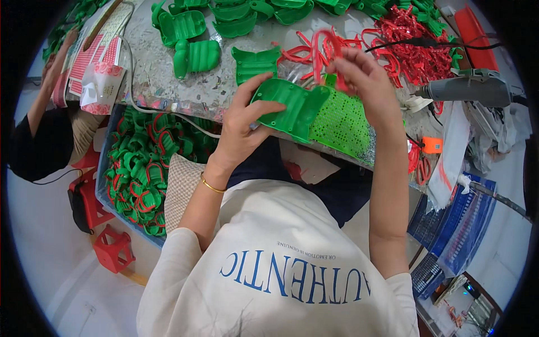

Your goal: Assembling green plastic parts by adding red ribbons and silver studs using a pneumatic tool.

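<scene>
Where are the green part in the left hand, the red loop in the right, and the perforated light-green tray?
Green part (pixel 297 112): head view, ribbed middle.
Red loop (pixel 316 55): head view, left strand.
Light-green tray (pixel 340 122): head view, holed surface.

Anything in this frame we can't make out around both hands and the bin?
- Head view: left hand, fingers under the green part, hidden by that part.
- Head view: red strip in the right hand, exact shape lost to blur.
- Head view: lower pieces in the blue bin, buried under upper ones.
- Head view: co-worker's black sleeve, cut off by the fisheye rim.
</scene>
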`<state>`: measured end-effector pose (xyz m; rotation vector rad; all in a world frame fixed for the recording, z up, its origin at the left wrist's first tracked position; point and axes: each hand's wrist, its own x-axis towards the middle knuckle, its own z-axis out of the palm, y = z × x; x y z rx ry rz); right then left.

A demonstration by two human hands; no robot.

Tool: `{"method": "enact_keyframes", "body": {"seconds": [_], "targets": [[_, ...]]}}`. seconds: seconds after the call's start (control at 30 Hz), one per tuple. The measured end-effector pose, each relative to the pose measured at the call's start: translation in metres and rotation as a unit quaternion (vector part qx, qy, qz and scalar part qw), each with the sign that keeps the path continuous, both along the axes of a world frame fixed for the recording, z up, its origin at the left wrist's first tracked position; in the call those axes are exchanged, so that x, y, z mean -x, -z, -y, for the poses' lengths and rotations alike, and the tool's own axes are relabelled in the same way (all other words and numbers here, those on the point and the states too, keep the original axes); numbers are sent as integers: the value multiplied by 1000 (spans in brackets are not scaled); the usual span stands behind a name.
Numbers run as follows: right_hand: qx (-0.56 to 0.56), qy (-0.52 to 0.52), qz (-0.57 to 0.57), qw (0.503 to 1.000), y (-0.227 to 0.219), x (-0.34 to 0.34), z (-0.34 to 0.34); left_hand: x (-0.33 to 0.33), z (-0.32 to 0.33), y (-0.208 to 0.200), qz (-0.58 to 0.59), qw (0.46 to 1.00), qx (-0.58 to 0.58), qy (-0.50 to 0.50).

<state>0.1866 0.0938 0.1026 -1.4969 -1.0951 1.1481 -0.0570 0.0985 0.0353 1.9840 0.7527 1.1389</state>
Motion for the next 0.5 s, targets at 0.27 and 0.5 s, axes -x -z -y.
{"method": "enact_keyframes", "body": {"seconds": [0.27,0.5], "targets": [[107,-82,14,991,2,-5,56,-22,-4,-3,-15,991,6,134],[77,91,-93,989,25,11,85,-56,34,-7,305,853,408,116]]}}
